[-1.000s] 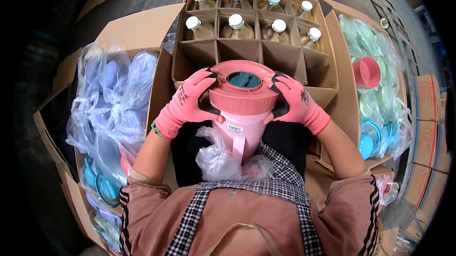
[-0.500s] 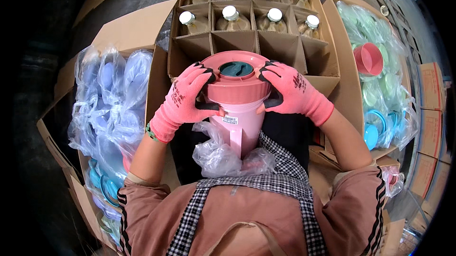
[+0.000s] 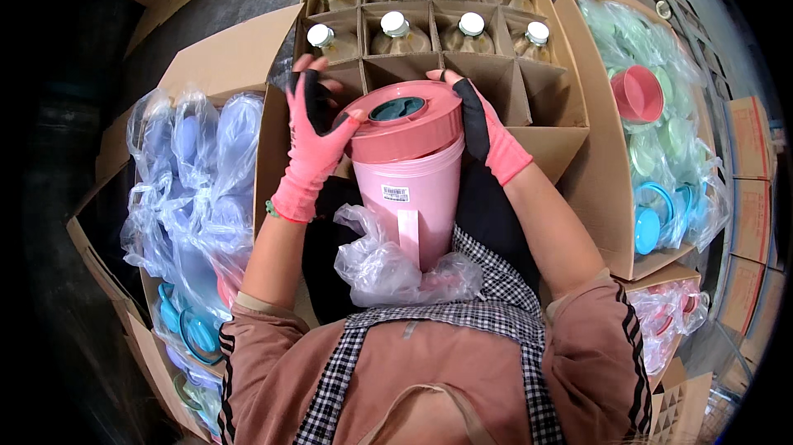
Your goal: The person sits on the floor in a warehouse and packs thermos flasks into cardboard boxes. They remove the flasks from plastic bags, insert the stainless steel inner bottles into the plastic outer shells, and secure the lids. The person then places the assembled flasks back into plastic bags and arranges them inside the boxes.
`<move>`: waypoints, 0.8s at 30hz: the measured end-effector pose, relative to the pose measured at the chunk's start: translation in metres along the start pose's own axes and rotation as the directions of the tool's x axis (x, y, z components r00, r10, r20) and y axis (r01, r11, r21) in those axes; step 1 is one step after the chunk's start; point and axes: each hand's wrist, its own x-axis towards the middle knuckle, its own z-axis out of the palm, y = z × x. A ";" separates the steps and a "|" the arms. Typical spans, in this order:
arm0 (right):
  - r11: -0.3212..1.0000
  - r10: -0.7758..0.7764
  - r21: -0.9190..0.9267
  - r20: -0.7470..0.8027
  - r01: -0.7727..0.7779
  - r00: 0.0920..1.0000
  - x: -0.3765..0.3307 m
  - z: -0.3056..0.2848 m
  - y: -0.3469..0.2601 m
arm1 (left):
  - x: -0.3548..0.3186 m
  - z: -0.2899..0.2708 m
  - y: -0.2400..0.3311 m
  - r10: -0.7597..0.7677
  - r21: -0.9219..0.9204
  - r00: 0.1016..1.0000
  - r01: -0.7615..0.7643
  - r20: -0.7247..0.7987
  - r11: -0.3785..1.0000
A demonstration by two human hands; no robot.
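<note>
A pink plastic jug [image 3: 434,193] with a pale label and handle toward me stands between my legs. Its darker pink lid [image 3: 396,146], with a dark green cap [image 3: 398,109] in the centre, sits tilted on the rim, leaving a gap at the right. My left hand [image 3: 312,135], in a pink and black glove, is open at the lid's left edge; its fingers are spread and raised, and the thumb tip lies at the lid. Around the lid's right side curves my right hand [image 3: 489,131], similarly gloved. Crumpled clear plastic [image 3: 363,267] surrounds the jug's lower part.
Ahead is a divided carton [image 3: 570,143] with several white-capped bottles [image 3: 395,28] in its far cells. Bagged purple items [image 3: 194,172] fill a box at left. At right, another box holds bagged green items [image 3: 673,143], a pink cup [image 3: 638,94] and blue pieces [image 3: 647,230]. Cartons [image 3: 750,218] stack far right.
My left hand has lifted off the lid's left side and spread its fingers. My right hand has shifted to the lid's right edge. The lid has tipped, and its cap has turned.
</note>
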 end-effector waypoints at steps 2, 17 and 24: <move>0.999 -0.032 0.029 0.026 0.032 0.999 -0.001 0.001 0.005 | -0.003 -0.010 -0.033 -0.042 0.001 0.999 0.042 -0.002 0.999; 0.988 -0.148 0.038 0.009 0.148 0.989 -0.005 -0.003 0.018 | -0.012 0.002 -0.023 -0.557 -0.324 0.804 0.594 0.208 0.736; 0.994 -0.093 0.045 -0.093 0.097 0.991 -0.005 0.008 0.005 | 0.007 0.006 -0.019 -0.636 -0.497 0.733 0.656 0.240 0.568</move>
